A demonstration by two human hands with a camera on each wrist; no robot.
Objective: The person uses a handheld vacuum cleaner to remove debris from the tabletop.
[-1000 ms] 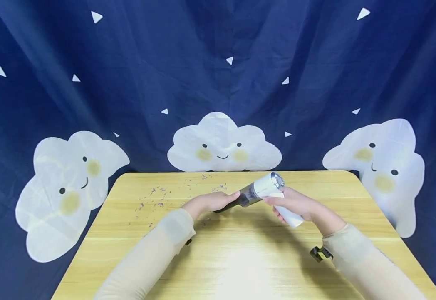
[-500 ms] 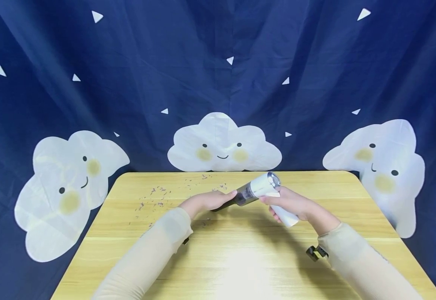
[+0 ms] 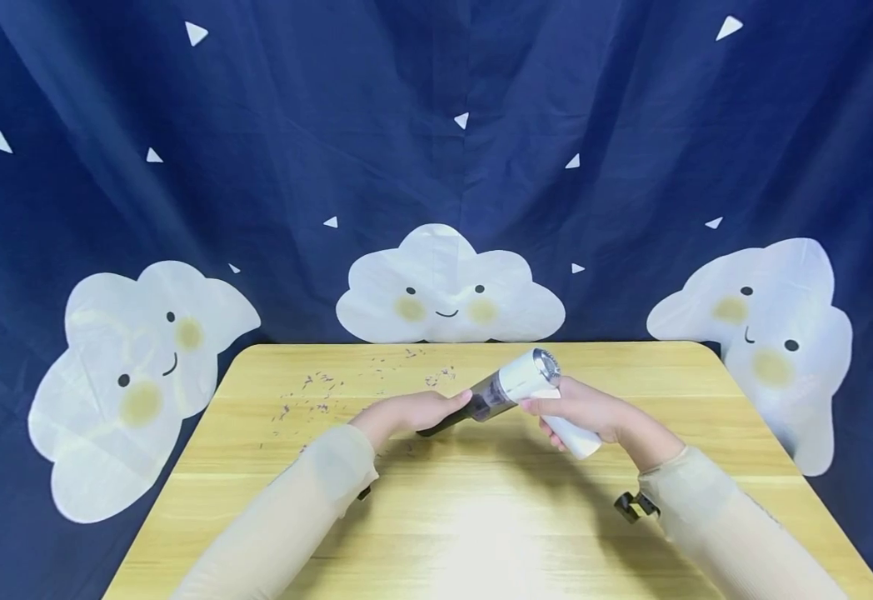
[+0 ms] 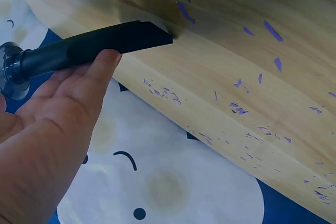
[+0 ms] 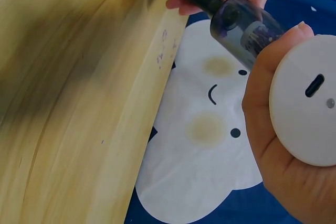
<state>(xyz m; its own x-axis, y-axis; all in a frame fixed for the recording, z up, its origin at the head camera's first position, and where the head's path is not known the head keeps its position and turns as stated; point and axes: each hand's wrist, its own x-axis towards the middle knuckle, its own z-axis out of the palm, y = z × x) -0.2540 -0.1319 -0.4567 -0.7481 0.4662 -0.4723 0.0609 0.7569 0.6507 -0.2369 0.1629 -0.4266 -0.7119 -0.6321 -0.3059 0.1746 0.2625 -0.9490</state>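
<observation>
A white handheld vacuum cleaner [image 3: 521, 379] with a smoky clear dust cup [image 5: 247, 30] is held tilted over the table. My right hand [image 3: 586, 408] grips its white handle; the right wrist view shows the handle's round end [image 5: 307, 100] in the curled fingers. My left hand [image 3: 417, 410] holds the front end, its fingers lying along the black nozzle [image 4: 100, 43] and its thumb near the dust cup. The nozzle tip points down at the tabletop; whether it touches is unclear. Purple scraps [image 4: 239, 107] lie scattered on the wood, and some bits show inside the cup.
The light wooden table [image 3: 654, 433] has rounded far corners. Behind it hangs a dark blue curtain [image 3: 451, 183] with white clouds and triangles. More purple scraps [image 3: 322, 408] are spread over the table's far left part, beyond my left arm.
Both hands have shifted slightly left with the vacuum cleaner, and its nozzle tip has come a little nearer to me. The scraps just beyond the left hand show more plainly now.
</observation>
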